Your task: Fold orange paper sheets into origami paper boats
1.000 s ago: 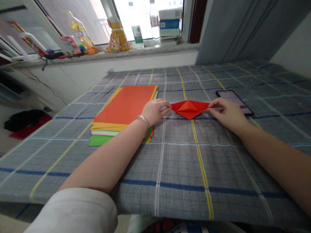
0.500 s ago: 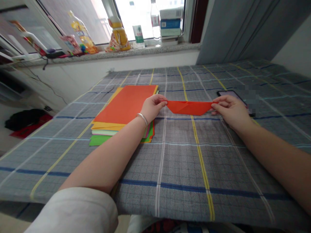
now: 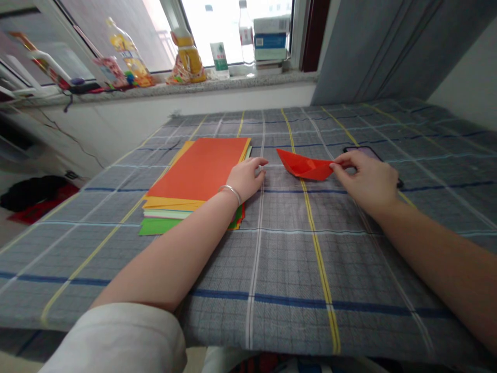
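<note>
A folded red paper boat (image 3: pixel 305 167) is tilted over the middle of the checked cloth, its left tip pointing up. My right hand (image 3: pixel 365 178) pinches the boat's right tip between thumb and fingers. To the left of the boat, apart from it, my left hand (image 3: pixel 248 178) has its thumb and fingers parted with nothing between them; a silver bangle circles that wrist. Beside and partly behind my left hand lies a stack of coloured paper (image 3: pixel 198 168), with an orange sheet on top and yellow, white and green edges showing below.
A phone (image 3: pixel 367 151) lies behind my right hand, partly hidden by it. The grey checked cloth (image 3: pixel 287 269) covers the surface. Bottles, a yellow container (image 3: pixel 190 62) and stacked boxes (image 3: pixel 271 41) stand on the windowsill. A grey curtain (image 3: pixel 373 52) hangs at the right.
My left hand has let go of the boat's left tip and is now apart from it. The boat has turned and tilted, its left end higher, while my right hand keeps hold.
</note>
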The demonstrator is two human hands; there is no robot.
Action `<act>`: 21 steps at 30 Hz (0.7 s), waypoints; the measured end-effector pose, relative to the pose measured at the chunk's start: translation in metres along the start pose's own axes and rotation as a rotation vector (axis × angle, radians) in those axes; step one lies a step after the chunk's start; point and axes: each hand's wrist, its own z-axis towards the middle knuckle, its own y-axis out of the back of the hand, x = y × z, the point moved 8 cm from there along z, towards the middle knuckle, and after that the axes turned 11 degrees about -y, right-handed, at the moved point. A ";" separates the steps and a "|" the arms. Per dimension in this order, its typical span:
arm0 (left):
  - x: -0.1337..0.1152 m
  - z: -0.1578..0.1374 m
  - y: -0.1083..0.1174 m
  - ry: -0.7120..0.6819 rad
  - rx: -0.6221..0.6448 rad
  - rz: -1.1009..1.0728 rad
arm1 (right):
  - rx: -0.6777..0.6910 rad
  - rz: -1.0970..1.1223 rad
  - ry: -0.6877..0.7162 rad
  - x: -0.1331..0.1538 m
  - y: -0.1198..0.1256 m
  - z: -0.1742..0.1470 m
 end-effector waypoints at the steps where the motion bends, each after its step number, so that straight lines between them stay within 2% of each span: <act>1: -0.004 0.000 -0.001 -0.025 0.030 0.064 | 0.029 -0.034 0.044 0.006 -0.003 -0.002; 4: -0.014 -0.001 -0.006 -0.091 0.126 0.189 | 0.100 -0.034 0.143 0.018 -0.010 -0.009; 10: -0.019 -0.002 -0.014 -0.121 0.203 0.202 | 0.183 0.066 0.100 0.016 -0.011 -0.015; 14: -0.019 -0.002 -0.015 -0.119 0.217 0.184 | 0.247 0.042 0.128 0.015 -0.014 -0.017; 17: -0.018 -0.002 -0.015 -0.113 0.221 0.182 | 0.307 0.036 0.093 0.017 -0.016 -0.014; 21: -0.018 -0.002 -0.016 -0.105 0.226 0.173 | 0.226 -0.030 0.017 0.029 -0.006 -0.002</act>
